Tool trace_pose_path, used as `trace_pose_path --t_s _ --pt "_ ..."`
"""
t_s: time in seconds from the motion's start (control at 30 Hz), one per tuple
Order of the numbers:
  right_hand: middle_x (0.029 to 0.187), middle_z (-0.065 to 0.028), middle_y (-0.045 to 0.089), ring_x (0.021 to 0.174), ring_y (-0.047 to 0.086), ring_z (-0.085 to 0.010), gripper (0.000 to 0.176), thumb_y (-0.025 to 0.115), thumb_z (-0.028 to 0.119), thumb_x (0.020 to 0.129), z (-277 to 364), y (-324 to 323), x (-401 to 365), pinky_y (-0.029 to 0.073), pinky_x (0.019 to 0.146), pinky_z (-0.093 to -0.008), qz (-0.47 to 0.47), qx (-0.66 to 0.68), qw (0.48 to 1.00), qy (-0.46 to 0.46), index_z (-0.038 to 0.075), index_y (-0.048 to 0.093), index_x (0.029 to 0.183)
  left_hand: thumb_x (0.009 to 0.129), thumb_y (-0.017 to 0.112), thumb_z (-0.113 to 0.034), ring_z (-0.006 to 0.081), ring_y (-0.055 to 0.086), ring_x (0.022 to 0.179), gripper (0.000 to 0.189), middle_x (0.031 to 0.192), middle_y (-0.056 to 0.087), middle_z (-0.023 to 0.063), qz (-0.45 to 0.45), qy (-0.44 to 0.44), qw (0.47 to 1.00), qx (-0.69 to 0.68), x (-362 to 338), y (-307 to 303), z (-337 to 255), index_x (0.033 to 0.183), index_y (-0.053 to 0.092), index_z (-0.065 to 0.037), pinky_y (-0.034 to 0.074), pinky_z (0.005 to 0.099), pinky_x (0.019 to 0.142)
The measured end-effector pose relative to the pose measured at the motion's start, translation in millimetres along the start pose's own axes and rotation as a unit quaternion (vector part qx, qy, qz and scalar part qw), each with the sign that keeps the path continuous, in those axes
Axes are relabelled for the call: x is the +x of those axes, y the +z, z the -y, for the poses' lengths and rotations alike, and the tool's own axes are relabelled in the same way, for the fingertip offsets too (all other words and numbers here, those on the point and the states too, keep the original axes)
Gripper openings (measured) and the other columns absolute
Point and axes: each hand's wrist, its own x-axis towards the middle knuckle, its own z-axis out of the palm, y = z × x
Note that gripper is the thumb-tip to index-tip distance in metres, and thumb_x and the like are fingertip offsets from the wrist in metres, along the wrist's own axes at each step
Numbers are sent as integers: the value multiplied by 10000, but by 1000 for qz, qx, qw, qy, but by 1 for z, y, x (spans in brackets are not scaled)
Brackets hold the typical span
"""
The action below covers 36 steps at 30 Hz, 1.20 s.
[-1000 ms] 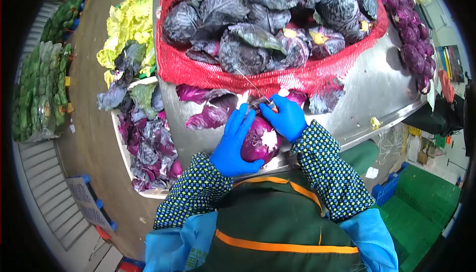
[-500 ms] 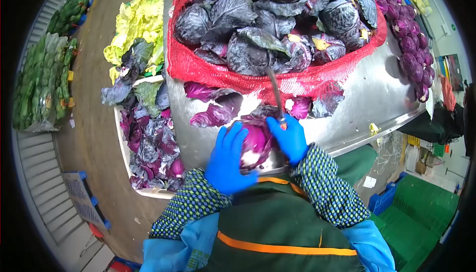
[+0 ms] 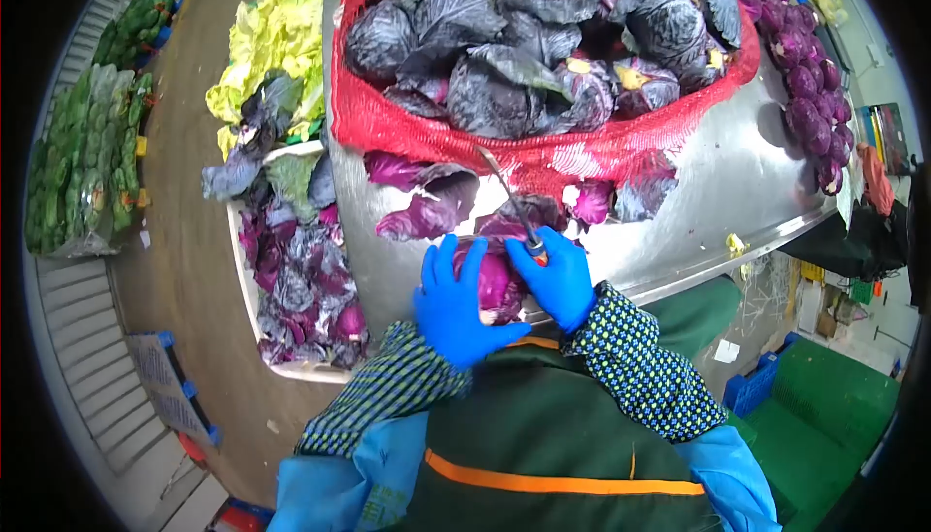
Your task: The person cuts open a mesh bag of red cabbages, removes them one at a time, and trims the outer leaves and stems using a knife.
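Note:
A red cabbage (image 3: 497,285) with a glossy purple side lies on the metal table near my body. My left hand (image 3: 451,314), blue-gloved, cups its left side, fingers spread over it and thumb stretched below. In my blue-gloved right hand (image 3: 561,285) is a knife (image 3: 519,214), its thin blade pointing up and left past the cabbage. The fingers wrap round its handle, of which a bit of red shows. A dark outer leaf (image 3: 524,214) sits just beyond the cabbage. Loose purple leaves (image 3: 427,217) lie to the left, and another leaf piece (image 3: 592,202) to the right.
A red mesh bag (image 3: 427,146) full of dark cabbages covers the table's far part. Peeled cabbages (image 3: 810,120) line the right edge. On the left stand a white crate (image 3: 254,323) of purple leaves and a heap of yellow-green leaves (image 3: 281,32). A green crate (image 3: 834,406) is at right.
The knife blade has swung to the left and my right hand has turned with it. The cabbage shows less of its pale part. My left hand has shifted slightly right and up.

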Motion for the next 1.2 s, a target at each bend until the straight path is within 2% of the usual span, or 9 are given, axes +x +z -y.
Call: trace_pose_path --t_s 0.2,0.27,0.4,0.67,0.73,0.83,0.93,1.03,1.2 --pt "640 -158 588 562 595 -239 285 671 271 813 -48 -10 41 450 536 -348 -63 -144 986 52 19 564 735 535 832 -409 417 353 1219 989 1339 318 243 -6 41 996 -80 14 0 41 1348 347 -125 332 477 1006" --pt "818 -171 624 651 597 -313 352 668 341 799 -41 -21 32 478 625 -389 64 -104 981 153 19 587 916 526 839 -399 401 368 1209 972 1308 337 247 -26 47 989 -138 11 0 58 1322 365 -104 342 468 1003" --pt "1320 -223 417 1251 392 -320 766 770 285 718 -15 1 -16 319 1038 -389 130 92 987 -2 11 392 1324 565 855 -377 331 421 1177 955 1271 370 210 -19 -99 943 -318 16 4 75 1294 354 -18 369 407 998" --pt "1289 -136 475 1204 420 -188 773 772 263 731 -14 9 2 332 1018 -324 262 351 876 202 14 374 1345 641 834 -232 256 429 1182 896 1280 379 165 -82 -58 965 -241 8 12 64 1331 308 -9 376 372 1002" --pt "1145 -134 576 1031 555 -181 672 726 230 768 -21 5 3 450 877 -305 273 286 898 192 27 406 1323 632 837 -232 255 442 1163 907 1264 377 155 -78 -77 948 -298 5 13 60 1333 305 -13 379 367 997" --pt "706 -55 618 534 555 -98 440 598 172 824 -69 19 3 456 448 -261 55 186 948 251 78 477 1237 608 843 -309 293 418 1154 895 1237 376 179 -94 -84 962 -241 4 12 60 1288 343 -12 363 404 995" --pt "826 -69 620 652 587 -92 460 651 221 821 -34 -2 14 491 541 -256 105 202 949 219 51 484 1214 600 846 -321 307 414 1152 899 1227 386 189 -119 -77 948 -284 4 20 61 1283 355 -6 351 415 998" --pt "1103 -122 566 989 548 -140 527 741 224 758 -22 1 13 447 865 -282 203 235 942 128 5 504 1174 595 849 -306 321 415 1148 916 1233 374 205 -98 -69 975 -188 13 10 49 1289 340 5 350 423 991" --pt "1057 -123 608 971 562 -149 517 723 252 778 -15 -3 9 451 855 -299 240 226 924 196 31 517 1198 626 833 -296 301 416 1165 884 1254 368 186 -111 -73 963 -235 12 18 48 1306 349 -6 348 403 995"
